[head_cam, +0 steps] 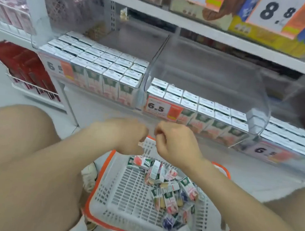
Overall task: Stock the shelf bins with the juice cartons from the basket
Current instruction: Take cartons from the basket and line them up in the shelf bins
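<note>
A white plastic basket with an orange rim (105, 166) stands on the floor between my knees. Several small juice cartons (169, 189) lie jumbled in its right half. Just above its far edge, my left hand (128, 133) and my right hand (175, 140) hover close together, both with curled fingers and nothing visible in either. On the low shelf ahead, clear bins hold neat rows of cartons: a left bin (97, 63) filled across its front half, a middle bin (203, 108) with rows at the front and bare space behind, and a right bin (292, 137).
Orange price tags reading 6.5 (157, 107) hang on the bin fronts. A wire rack of red packets (29, 69) stands at the left. An upper shelf carries boxes and an 8.8 sign (276, 12). My shoe (89, 176) is beside the basket.
</note>
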The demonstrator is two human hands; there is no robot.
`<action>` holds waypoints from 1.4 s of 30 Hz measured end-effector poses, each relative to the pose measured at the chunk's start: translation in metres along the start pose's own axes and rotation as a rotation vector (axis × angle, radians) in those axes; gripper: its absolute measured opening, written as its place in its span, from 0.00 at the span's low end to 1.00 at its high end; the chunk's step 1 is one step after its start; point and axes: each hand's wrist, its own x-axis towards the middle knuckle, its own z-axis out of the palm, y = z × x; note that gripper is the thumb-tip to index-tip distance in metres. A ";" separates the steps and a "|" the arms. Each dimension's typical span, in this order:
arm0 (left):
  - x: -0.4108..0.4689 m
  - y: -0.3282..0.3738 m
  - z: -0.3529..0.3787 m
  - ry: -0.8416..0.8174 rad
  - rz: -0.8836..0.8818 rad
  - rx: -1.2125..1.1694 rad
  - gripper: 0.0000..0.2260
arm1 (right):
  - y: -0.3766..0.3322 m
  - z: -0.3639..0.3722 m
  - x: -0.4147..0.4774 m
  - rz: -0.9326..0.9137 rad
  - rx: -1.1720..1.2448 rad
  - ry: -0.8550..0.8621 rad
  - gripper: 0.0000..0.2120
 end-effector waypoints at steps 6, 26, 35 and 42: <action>0.063 0.027 0.054 -0.268 0.087 0.113 0.19 | 0.046 0.056 -0.036 0.142 -0.196 -0.718 0.11; 0.212 0.026 0.263 -0.379 -0.066 -0.283 0.16 | 0.130 0.191 -0.130 0.491 -0.006 -1.015 0.09; 0.218 0.092 0.308 -0.478 -0.106 -0.658 0.15 | 0.126 0.221 -0.156 0.658 0.024 -0.899 0.34; 0.221 0.106 0.317 -0.366 -0.393 -1.003 0.10 | 0.140 0.212 -0.159 0.695 0.079 -0.934 0.37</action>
